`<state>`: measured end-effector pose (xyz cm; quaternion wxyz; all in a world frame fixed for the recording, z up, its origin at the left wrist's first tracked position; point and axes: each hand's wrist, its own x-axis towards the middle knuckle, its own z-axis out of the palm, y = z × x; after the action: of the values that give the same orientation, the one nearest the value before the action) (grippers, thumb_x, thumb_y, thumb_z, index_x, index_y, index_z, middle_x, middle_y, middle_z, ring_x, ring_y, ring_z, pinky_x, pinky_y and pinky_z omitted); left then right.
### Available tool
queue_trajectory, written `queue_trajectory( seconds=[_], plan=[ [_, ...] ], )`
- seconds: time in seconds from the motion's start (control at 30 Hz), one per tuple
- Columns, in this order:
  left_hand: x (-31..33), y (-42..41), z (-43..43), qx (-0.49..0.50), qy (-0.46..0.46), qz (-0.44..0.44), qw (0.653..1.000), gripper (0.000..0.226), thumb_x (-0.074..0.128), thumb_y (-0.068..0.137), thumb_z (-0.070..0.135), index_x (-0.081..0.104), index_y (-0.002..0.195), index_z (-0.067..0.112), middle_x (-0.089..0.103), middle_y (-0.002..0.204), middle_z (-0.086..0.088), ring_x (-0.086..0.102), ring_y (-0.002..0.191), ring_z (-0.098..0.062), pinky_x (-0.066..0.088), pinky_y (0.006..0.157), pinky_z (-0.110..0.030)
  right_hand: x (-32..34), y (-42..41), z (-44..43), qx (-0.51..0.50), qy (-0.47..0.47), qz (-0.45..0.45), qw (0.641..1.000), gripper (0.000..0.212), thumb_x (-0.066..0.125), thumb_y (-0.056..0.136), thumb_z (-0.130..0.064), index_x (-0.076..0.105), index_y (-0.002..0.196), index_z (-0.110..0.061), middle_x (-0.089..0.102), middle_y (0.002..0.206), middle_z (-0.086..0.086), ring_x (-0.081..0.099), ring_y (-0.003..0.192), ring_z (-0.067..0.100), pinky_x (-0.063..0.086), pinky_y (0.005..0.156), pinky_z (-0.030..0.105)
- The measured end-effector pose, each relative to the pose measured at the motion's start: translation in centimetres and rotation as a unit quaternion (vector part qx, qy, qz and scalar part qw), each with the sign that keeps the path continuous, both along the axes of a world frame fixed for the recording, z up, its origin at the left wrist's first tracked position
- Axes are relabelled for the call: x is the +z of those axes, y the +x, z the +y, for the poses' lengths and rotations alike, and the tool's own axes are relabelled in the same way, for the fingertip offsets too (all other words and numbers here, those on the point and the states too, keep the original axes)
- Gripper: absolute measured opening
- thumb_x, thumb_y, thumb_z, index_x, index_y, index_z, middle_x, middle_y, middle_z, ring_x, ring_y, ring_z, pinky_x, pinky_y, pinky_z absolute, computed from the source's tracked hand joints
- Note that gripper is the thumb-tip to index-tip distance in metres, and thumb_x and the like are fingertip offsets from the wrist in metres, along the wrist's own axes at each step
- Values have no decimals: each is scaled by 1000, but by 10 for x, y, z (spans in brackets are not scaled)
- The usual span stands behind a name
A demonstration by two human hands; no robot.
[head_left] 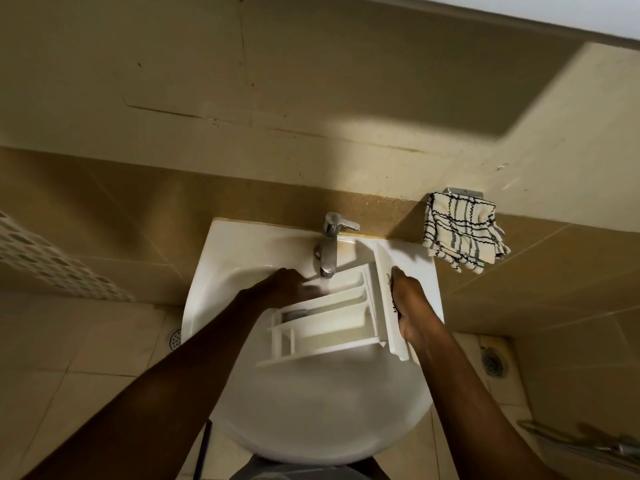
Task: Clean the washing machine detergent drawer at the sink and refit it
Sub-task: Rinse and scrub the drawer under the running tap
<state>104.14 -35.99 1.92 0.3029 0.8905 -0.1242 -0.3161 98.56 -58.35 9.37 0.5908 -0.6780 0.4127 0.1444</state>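
A white detergent drawer [325, 320] with several long compartments lies tilted over the white sink [221, 271], its front panel to the right. My right hand [412, 306] grips that front panel from the right side. My left hand [287, 285] reaches under the chrome tap [329, 244], at the drawer's far left edge, in the thin stream of running water; its fingertips are blurred. Whether the left fingers hold anything cannot be made out.
A checked cloth [464, 233] hangs from a wall hook right of the sink. Beige tiled walls rise behind. Floor drains sit at the left [175, 337] and right [493, 362]. A metal fitting [588, 441] shows at the bottom right.
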Motion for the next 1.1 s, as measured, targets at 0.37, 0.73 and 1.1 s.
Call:
queue_trajectory(
  seconds=[0.37, 0.73, 1.1],
  plan=[
    [4, -8, -19, 4, -65, 13, 998, 48, 58, 91, 60, 53, 64, 20, 54, 61, 4, 54, 60, -9, 36, 63, -24, -3, -3, 5, 0, 15, 27, 1000, 44, 33, 106, -38, 60, 119, -5, 68, 102, 16, 63, 77, 26, 50, 61, 31],
    [13, -4, -26, 23, -66, -10, 997, 40, 61, 94, 50, 64, 86, 12, 62, 81, -5, 65, 81, -23, 48, 74, -34, 11, 4, 17, -2, 33, 21, 999, 42, 35, 105, -35, 62, 117, -5, 70, 103, 19, 64, 77, 29, 56, 72, 40],
    [19, -4, -36, 85, -97, -8, 992, 35, 77, 83, 42, 60, 69, 14, 63, 72, 6, 57, 70, -9, 40, 64, -22, 7, -5, 23, -10, 43, 12, 999, 43, 32, 105, -39, 59, 119, -8, 68, 109, 16, 64, 89, 29, 55, 77, 37]
  ],
)
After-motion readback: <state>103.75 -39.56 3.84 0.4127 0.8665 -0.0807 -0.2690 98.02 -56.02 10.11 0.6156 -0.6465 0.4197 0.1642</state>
